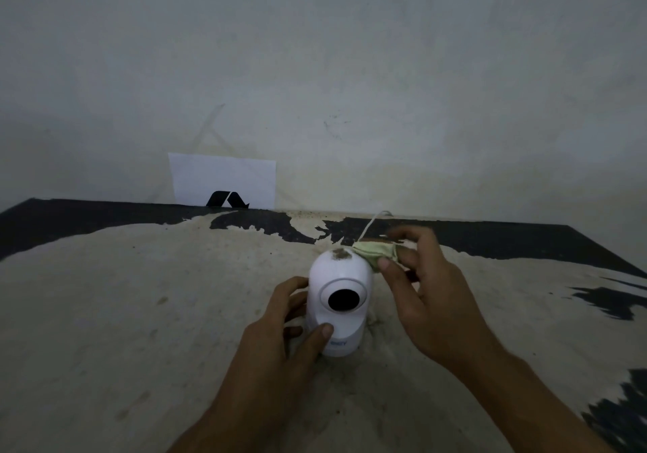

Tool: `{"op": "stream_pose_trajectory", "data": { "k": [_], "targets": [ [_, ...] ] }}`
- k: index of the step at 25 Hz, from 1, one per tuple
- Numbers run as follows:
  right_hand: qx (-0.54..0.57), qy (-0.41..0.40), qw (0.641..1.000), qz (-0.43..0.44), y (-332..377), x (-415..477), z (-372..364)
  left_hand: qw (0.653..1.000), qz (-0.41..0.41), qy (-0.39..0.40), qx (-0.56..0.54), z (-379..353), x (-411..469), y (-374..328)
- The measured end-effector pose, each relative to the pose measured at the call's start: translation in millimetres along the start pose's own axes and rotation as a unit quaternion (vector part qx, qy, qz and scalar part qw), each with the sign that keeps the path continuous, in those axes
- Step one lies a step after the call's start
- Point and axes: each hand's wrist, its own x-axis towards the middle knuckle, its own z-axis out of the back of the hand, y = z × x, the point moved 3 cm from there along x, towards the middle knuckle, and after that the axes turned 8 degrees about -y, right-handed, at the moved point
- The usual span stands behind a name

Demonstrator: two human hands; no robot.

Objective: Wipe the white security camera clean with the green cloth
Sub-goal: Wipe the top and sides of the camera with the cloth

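Camera point(339, 307) upright, gripped by left hand point(280, 333); cloth point(376, 252) pinched in right hand point(423, 288) at 2 o'clock; base lettering unreadable.

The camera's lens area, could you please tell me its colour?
Black, an oval set in the white security camera; the head view shows it.

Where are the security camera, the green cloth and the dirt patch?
white security camera point(339, 316), head view: front of body beside the lens.
green cloth point(376, 251), head view: folded middle, pinched in the right hand.
dirt patch point(340, 253), head view: on the camera's dome top.
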Motion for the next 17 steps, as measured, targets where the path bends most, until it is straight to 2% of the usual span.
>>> {"op": "stream_pose_trajectory", "data": {
  "k": [3, 12, 15, 17],
  "targets": [
    [-0.034, -0.003, 0.999, 0.020, -1, -9, 3, 1.000, 0.004, -0.001, 0.001, -1, -1, -1],
    [0.072, -0.038, 0.994, -0.068, -14, -17, -2, 1.000, 0.011, -0.001, 0.002, -1, 0, -2],
    [0.024, -0.077, 0.997, 0.005, -4, -15, 4, 1.000, 0.006, -0.002, 0.013, -1, 1, 1],
    [-0.005, -0.072, 0.996, 0.058, 6, -18, 0, 1.000, -0.001, -0.003, 0.025, -1, 0, 1]
  ]
}}
